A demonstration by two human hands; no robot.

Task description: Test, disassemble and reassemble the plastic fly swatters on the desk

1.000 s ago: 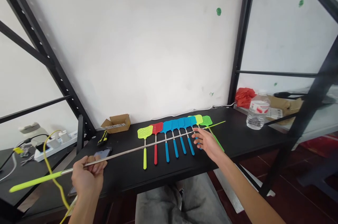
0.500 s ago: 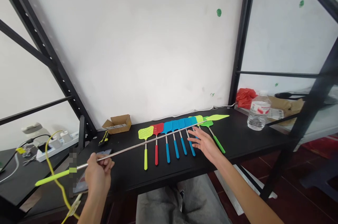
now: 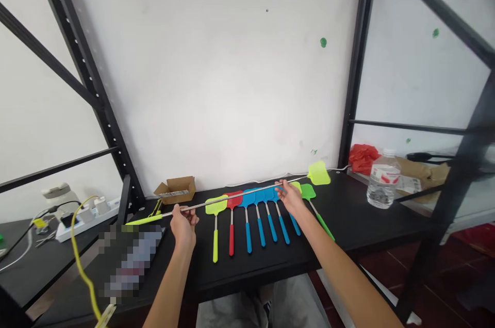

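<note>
A yellow-green fly swatter (image 3: 319, 173) with a long extended metal shaft is held slantwise above the table. My left hand (image 3: 184, 226) closes on the shaft near its yellow-green handle (image 3: 145, 220). Further along, the fingers of my right hand (image 3: 289, 197) pinch the shaft, short of the mesh head. Beneath it lies a row of shorter fly swatters, handles toward me: a yellow-green one (image 3: 215, 245), a red one (image 3: 231, 239), several blue ones (image 3: 248, 238) and a green one (image 3: 323, 226). My right hand and forearm partly cover another yellow-green head and a blue handle.
A small open cardboard box (image 3: 176, 190) stands at the back left. A blurred-out flat object (image 3: 135, 261) and a yellow cable (image 3: 79, 261) lie left, near a white power strip (image 3: 88, 218). A water bottle (image 3: 383, 181) and red plastic bag (image 3: 363, 159) are at right, beside black rack posts.
My right hand, open and apart from the shaft before, now pinches it. My left hand and the swatter have shifted right, and its head has turned to show its flat face. The view has shifted slightly.
</note>
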